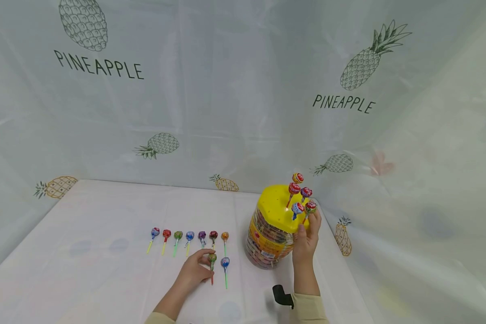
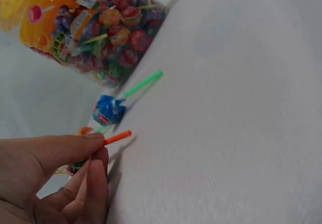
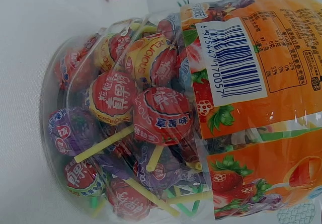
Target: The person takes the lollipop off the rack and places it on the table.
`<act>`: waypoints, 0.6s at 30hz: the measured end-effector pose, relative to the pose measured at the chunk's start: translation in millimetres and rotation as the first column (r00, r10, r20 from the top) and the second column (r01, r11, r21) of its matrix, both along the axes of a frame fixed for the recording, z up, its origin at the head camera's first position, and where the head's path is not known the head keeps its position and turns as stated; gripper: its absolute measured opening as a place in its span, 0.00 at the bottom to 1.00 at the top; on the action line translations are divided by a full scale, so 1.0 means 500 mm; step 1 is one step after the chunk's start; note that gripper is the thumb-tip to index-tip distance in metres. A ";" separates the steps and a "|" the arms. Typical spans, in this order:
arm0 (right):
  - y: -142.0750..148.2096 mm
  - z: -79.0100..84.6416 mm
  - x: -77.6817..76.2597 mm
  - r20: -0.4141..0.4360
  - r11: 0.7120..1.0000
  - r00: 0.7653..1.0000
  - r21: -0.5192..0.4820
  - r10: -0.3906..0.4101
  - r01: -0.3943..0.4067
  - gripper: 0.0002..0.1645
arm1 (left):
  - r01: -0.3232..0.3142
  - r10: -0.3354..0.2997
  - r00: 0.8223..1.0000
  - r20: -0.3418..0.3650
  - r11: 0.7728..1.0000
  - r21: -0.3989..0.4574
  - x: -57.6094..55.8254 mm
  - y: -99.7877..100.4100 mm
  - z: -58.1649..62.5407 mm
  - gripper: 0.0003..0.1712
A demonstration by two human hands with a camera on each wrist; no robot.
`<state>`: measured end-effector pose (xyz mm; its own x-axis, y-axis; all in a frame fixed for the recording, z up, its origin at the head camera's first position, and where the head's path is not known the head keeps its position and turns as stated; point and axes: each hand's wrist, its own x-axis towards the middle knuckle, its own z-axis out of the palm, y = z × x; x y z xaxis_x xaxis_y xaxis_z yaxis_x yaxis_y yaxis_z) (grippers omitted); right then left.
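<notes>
Over my head-view feed, the left hand (image 1: pixel 194 270) has thumb and fingers pinching a round, green-wrapped lollipop with a red stick (image 1: pixel 212 258), at the near side of the white surface (image 1: pixel 105 261). Right beside it, a blue-wrapped ball lollipop on a green stick (image 1: pixel 225 263) lies between that pinch and the bulky obstacle here, a clear plastic jar with an orange label (image 1: pixel 265 252). The right hand (image 1: pixel 306 243) is clasped round the edge of its yellow plastic lid (image 1: pixel 273 209).

Counting up: seven round wrapped lollipops in mixed colours (image 1: pixel 190 236) make the back row, the left hand cutting across a couple of lower sticks. Two sit nearer, the pinched one included. Five bright ball lollipops (image 1: pixel 294 188) stand up from the lid. One jar, packed with more than I can count. Behind it all, a pale sheet (image 1: pixel 234 90) shows seven printed pineapples. By the cream right sleeve (image 1: pixel 309 308), one small black object (image 1: pixel 282 295), perhaps wrist gear; I can't make it out properly.
</notes>
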<state>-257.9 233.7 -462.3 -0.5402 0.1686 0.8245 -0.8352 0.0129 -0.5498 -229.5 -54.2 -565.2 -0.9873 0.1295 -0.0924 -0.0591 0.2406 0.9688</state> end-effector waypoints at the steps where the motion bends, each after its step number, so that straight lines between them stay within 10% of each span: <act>1: -0.003 0.004 0.003 0.000 1.000 1.000 0.000 0.002 -0.002 0.21 | 0.002 -0.003 1.000 -0.008 1.000 -0.022 0.000 -0.001 0.000 0.33; 18: -0.002 0.005 0.005 0.002 1.000 1.000 -0.004 -0.011 0.011 0.21 | 0.032 -0.047 0.997 -0.069 0.978 -0.208 -0.009 -0.003 -0.004 0.30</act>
<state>-255.1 232.6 -459.7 -0.5402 0.1778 0.8226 -0.8338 0.0196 -0.5518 -234.0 -55.6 -567.2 -0.9868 0.1544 -0.0491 0.0236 0.4365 0.8994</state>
